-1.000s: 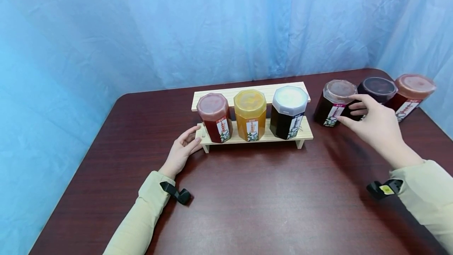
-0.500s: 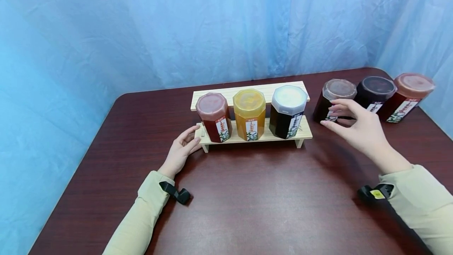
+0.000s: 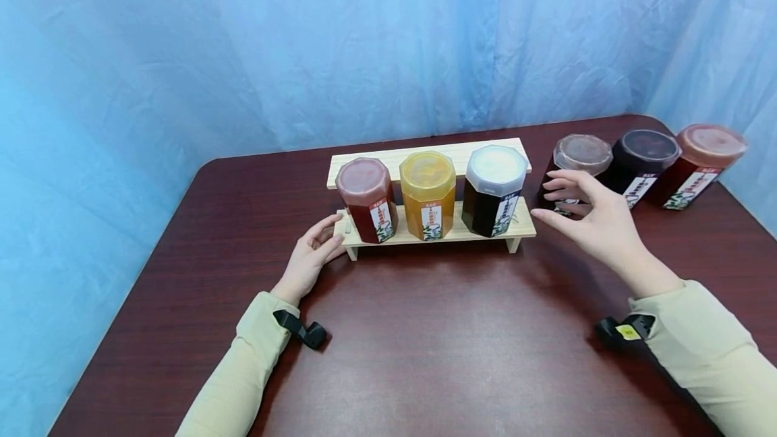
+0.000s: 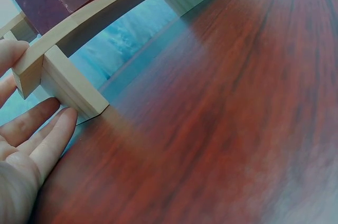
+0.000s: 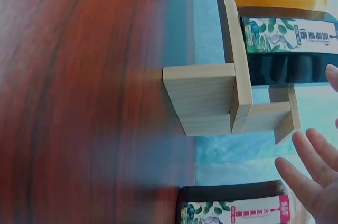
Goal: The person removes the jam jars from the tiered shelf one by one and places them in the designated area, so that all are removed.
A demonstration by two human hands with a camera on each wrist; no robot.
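A two-tier wooden rack point(image 3: 479, 235) bears three lidded jars on its lower board: a red one point(image 3: 366, 201), a yellow one point(image 3: 427, 197) and a dark one with a whitish lid point(image 3: 494, 191). My left hand point(image 3: 305, 263) holds the rack's left end; in the left wrist view its fingers point(image 4: 58, 129) lie against the end leg. To the right of the rack, my right hand point(image 3: 591, 218) hovers with fingers spread in a loose curve and nothing between them. Behind it, partly hidden, stands a dark jar with a brownish clear lid point(image 3: 583, 150).
Further right on the table point(image 3: 425, 356) stand a jar with a dark lid point(image 3: 646, 154) and a red jar with a pinkish lid point(image 3: 710, 154). The rack's upper board point(image 3: 364, 159) carries no jars. A blue curtain point(image 3: 340, 52) hangs behind the table.
My right hand has moved left, away from the jars on the right and toward the rack, holding nothing. My left hand and the jars have stayed in place.
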